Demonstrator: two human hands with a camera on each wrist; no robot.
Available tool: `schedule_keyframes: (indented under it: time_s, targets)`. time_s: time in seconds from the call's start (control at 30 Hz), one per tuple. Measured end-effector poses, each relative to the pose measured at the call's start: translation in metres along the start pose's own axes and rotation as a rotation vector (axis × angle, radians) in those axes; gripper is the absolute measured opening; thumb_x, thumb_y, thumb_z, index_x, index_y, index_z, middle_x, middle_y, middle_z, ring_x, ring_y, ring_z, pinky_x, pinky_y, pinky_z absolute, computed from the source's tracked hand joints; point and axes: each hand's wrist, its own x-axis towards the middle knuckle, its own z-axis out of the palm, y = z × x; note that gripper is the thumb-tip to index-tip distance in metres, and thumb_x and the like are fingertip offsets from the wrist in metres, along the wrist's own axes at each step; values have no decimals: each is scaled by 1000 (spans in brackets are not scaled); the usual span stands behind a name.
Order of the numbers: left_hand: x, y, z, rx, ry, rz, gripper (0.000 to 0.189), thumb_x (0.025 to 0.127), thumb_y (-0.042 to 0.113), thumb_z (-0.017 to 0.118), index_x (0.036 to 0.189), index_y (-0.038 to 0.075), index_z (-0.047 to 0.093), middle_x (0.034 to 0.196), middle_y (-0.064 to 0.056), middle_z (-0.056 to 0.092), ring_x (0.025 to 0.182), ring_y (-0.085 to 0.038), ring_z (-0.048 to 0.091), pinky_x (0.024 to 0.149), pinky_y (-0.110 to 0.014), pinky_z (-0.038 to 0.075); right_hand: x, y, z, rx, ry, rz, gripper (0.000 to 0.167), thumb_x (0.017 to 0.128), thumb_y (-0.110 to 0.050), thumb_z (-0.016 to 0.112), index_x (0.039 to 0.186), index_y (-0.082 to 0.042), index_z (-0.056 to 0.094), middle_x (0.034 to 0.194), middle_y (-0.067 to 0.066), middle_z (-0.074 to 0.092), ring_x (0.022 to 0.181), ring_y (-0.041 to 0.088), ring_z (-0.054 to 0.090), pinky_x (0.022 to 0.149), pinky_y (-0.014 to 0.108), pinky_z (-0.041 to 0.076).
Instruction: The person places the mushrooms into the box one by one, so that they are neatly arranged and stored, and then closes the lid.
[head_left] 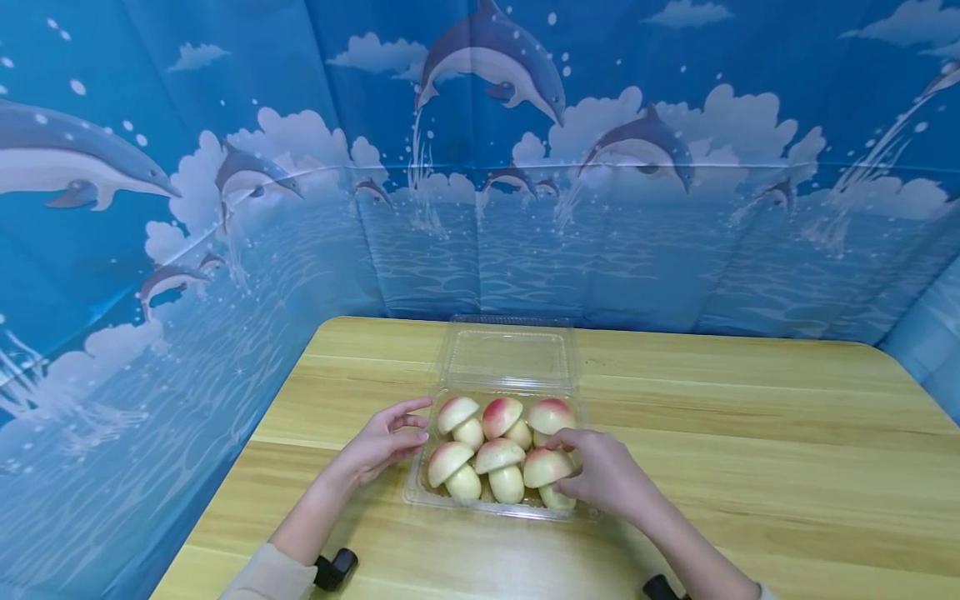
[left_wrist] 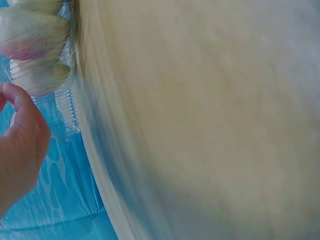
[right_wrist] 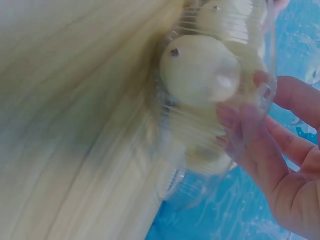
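Observation:
A clear plastic clamshell box (head_left: 491, 510) stands on the table with its lid (head_left: 512, 354) tipped back. Inside lie several pale mushrooms with pink-tinged caps, in two rows; whether they are real cannot be told. My right hand (head_left: 611, 473) reaches over the box's right side, its thumb and fingertips pinching the front right mushroom (head_left: 542, 468). In the right wrist view its fingers (right_wrist: 260, 150) show partly through the clear wall. Beside the left wall, my left hand (head_left: 384, 446) is spread with loosely bent fingers, holding nothing. The left wrist view shows that hand (left_wrist: 22, 140) near the box wall (left_wrist: 67, 107).
The wood-patterned table (head_left: 750, 450) extends to both sides of the box. Behind and left of it hangs a blue curtain (head_left: 637, 250) printed with dolphins. A dark wrist camera (head_left: 337, 568) sits on my left wrist.

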Motion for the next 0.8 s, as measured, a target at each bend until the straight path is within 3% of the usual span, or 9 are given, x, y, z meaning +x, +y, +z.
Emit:
schedule_keyframes:
  time_s: [0.13, 0.37, 0.63, 0.8]
  targets:
    - [0, 0, 0, 0, -3, 0, 62, 87, -2, 58, 143, -1, 31, 106, -10, 47, 74, -6, 55, 70, -18, 49, -2, 2, -6, 57, -7, -12, 40, 67, 2, 74, 105, -5, 66, 102, 16, 62, 52, 7, 54, 47, 22, 46]
    - [0, -1, 0, 12, -2, 3, 61, 87, -2, 57, 142, -1, 31, 106, -8, 47, 76, -7, 54, 71, -19, 49, -5, 9, -16, 231, -60, 20, 43, 71, 2, 74, 112, -1, 62, 108, 23, 58, 65, 11, 63, 56, 24, 52]
    - [1, -2, -1, 9, -5, 4, 61, 87, -1, 58, 142, -1, 31, 105, -8, 47, 75, -6, 53, 71, -19, 49, -5, 18, -22, 377, -114, 56, 45, 72, -2, 75, 115, 1, 60, 110, 20, 56, 73, 18, 64, 63, 29, 53]
    - [1, -2, -1, 7, -1, 3, 62, 87, -2, 58, 142, -1, 31, 104, -8, 47, 74, -6, 53, 71, -19, 49, -4, 27, -25, 509, -104, 94, 48, 75, -6, 74, 118, 4, 56, 109, 22, 55, 79, 23, 62, 68, 32, 53]
